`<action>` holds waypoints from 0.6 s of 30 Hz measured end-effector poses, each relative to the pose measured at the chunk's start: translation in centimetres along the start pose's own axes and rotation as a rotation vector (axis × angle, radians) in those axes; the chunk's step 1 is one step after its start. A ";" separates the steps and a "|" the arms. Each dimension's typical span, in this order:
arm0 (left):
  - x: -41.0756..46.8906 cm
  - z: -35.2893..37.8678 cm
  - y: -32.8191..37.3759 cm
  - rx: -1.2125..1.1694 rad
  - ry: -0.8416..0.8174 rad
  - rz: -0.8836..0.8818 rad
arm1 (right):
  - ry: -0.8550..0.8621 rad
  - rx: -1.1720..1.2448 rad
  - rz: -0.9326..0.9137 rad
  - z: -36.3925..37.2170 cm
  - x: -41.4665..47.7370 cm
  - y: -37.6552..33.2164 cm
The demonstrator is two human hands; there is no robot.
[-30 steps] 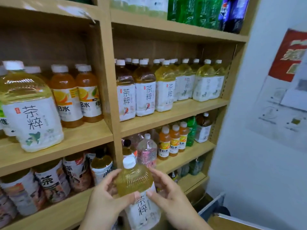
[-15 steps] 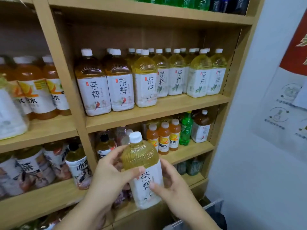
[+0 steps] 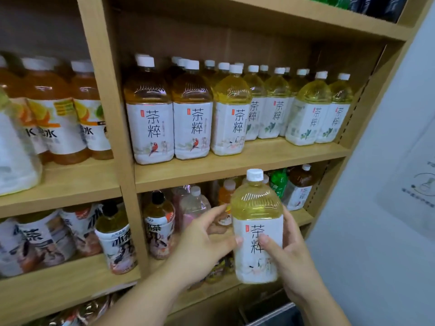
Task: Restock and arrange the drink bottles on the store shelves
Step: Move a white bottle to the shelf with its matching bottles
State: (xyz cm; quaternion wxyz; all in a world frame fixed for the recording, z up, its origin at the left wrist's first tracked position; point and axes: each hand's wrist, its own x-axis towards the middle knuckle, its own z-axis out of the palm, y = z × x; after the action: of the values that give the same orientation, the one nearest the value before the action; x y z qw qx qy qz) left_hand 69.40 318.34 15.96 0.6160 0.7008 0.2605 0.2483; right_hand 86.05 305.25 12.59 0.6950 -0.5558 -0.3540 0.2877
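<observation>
I hold a yellow tea bottle (image 3: 257, 222) with a white cap and white label upright in front of the lower right shelf. My right hand (image 3: 288, 257) grips its label from the right, thumb across the front. My left hand (image 3: 203, 243) touches its left side with thumb and fingertips. Above it, the middle right shelf (image 3: 235, 165) carries a row of matching tea bottles (image 3: 231, 114), amber ones on the left and yellow ones on the right.
Orange juice bottles (image 3: 56, 114) fill the left middle shelf. The lower shelves hold mixed small bottles (image 3: 117, 241), a green bottle (image 3: 279, 182) and a brown tea bottle (image 3: 300, 187). A white wall with a poster (image 3: 414, 184) stands on the right.
The bottle has risen and moved right, and now stands more upright. The view has shifted right toward the right shelf bay. My left hand has loosened from a grip to a touch.
</observation>
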 end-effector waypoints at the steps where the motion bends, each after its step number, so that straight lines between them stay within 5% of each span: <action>1: 0.4 -0.2 -0.4 0.034 0.016 -0.006 | 0.025 -0.002 -0.008 -0.2 0.3 -0.3; 9: 4.1 -0.4 -0.3 0.104 -0.062 0.058 | 0.167 0.002 -0.183 -2.0 3.2 -4.0; 18: 7.2 -1.3 1.8 0.213 0.139 0.150 | 0.147 0.006 -0.299 -4.6 7.6 -6.4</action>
State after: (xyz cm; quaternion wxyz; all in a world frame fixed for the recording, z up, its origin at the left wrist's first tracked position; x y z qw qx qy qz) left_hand 73.97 323.87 18.11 0.4983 0.7609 0.2742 0.3124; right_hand 94.28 307.23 19.58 0.7558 -0.5144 -0.3800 0.1405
